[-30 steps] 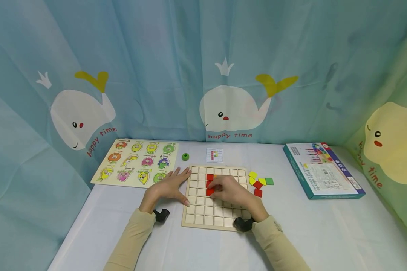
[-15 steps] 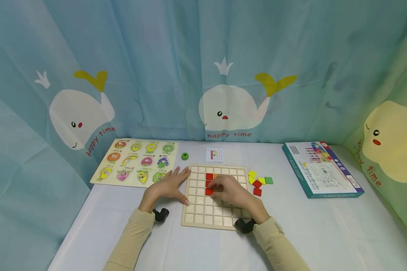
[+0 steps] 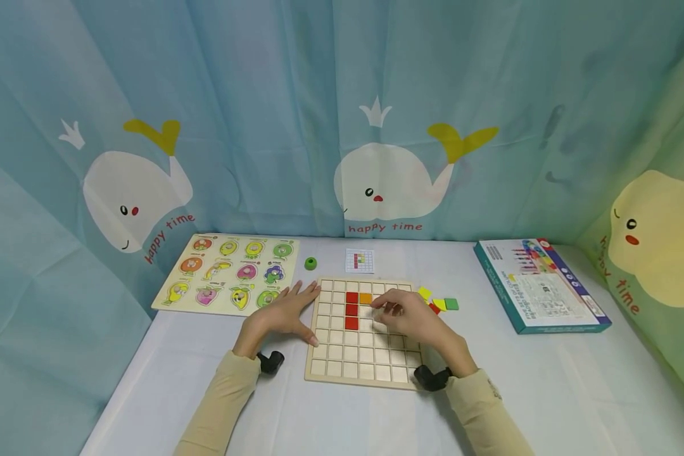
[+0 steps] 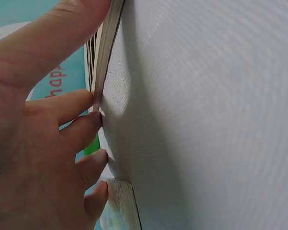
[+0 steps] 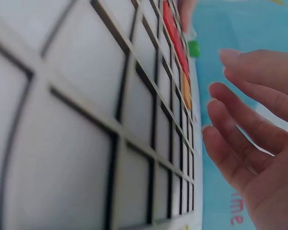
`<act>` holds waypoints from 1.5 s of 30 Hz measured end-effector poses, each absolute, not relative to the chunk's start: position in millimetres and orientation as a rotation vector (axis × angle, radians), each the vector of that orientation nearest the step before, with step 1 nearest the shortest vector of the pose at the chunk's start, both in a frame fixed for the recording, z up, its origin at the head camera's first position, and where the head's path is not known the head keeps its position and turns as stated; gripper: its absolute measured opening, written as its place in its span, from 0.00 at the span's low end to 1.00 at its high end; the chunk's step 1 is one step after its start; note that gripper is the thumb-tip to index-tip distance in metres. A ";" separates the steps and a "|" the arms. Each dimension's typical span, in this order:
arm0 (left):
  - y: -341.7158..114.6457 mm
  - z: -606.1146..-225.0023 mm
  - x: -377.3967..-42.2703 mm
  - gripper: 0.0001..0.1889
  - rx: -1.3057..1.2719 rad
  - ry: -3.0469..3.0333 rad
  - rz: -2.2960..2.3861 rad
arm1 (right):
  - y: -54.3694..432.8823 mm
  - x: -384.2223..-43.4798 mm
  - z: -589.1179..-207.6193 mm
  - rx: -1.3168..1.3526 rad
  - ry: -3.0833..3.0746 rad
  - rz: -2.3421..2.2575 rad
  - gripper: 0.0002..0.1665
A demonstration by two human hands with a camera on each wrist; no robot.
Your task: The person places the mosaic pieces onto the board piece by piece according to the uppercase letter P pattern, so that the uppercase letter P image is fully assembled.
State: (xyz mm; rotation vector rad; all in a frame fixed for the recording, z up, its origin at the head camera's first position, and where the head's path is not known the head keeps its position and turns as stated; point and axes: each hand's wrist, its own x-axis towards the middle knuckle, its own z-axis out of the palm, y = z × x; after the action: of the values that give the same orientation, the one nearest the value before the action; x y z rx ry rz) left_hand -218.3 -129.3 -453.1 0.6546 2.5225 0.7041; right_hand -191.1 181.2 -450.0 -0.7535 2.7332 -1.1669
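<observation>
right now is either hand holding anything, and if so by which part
Nothing is held: the right hand hangs empty over the grid board, while the left hand only touches the board's left edge.

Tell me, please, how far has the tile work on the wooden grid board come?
Done, apparently: three red tiles in a column on the wooden grid board, an orange tile right of the top one. In hand: no tile visible; the right hand hovers over the board, the left hand touches its edge. Probably left: the loose yellow, red and green tiles beside the board; the pattern card is too small to check.
</observation>
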 end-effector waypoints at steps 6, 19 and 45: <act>-129.2 -453.7 -217.2 0.62 0.636 2.518 0.716 | 200.1 -193.6 -443.5 -0.696 2.807 -1.190 0.11; -129.6 -454.6 -217.2 0.62 0.655 2.520 0.717 | 238.9 -198.4 -438.7 -0.465 2.879 -1.140 0.13; -130.0 -453.9 -217.2 0.61 0.650 2.522 0.704 | 281.4 -209.4 -458.8 -0.166 2.812 -1.020 0.16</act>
State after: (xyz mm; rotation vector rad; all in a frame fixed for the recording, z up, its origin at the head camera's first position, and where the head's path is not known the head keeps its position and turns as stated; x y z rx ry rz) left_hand -217.2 -130.0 -453.9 0.6503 2.5222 0.7044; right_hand -209.4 281.4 -458.8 -0.1664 2.8119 -1.0204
